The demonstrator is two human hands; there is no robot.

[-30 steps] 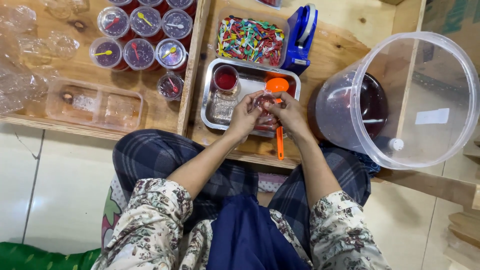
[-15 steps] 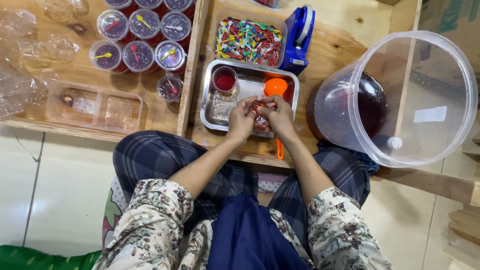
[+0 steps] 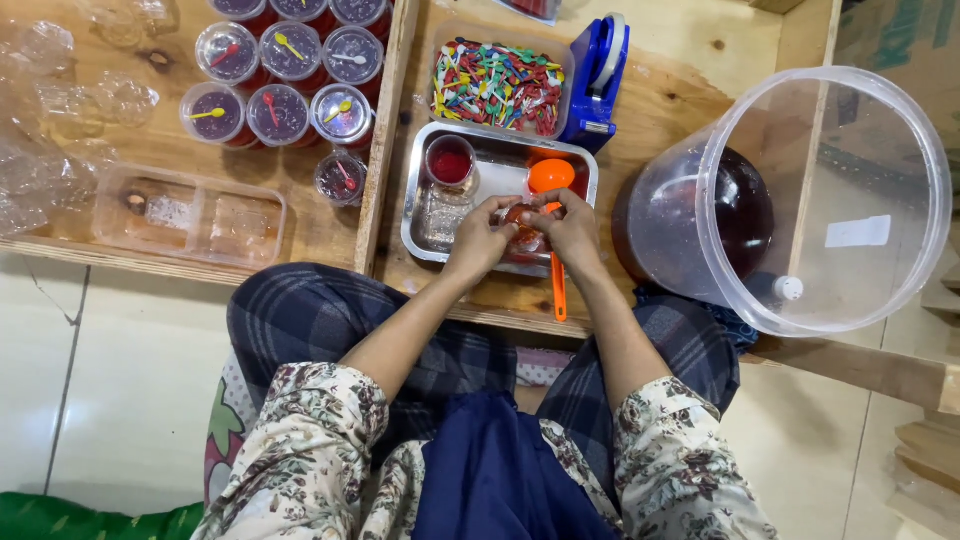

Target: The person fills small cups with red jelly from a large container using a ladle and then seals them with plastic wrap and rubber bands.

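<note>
Right, both hands meet over the steel tray [image 3: 420, 225]: the left hand [image 3: 480, 240] and right hand [image 3: 572, 230] are curled together around a small clear cup [image 3: 522, 228] of red jelly-like filling, fingers closed on its rim, seemingly pressing a lid down while the tray would catch any spill. On the tray's far side stands another filled red cup [image 3: 451, 160], an orange ladle [image 3: 553, 200] lying across with its handle over the near edge. Beyond the tray, a tub of bright plastic spoons [image 3: 498, 85]; left of it, sealed cups [image 3: 280, 85] in rows; right, a big translucent bucket [image 3: 790, 200] of dark liquid.
</note>
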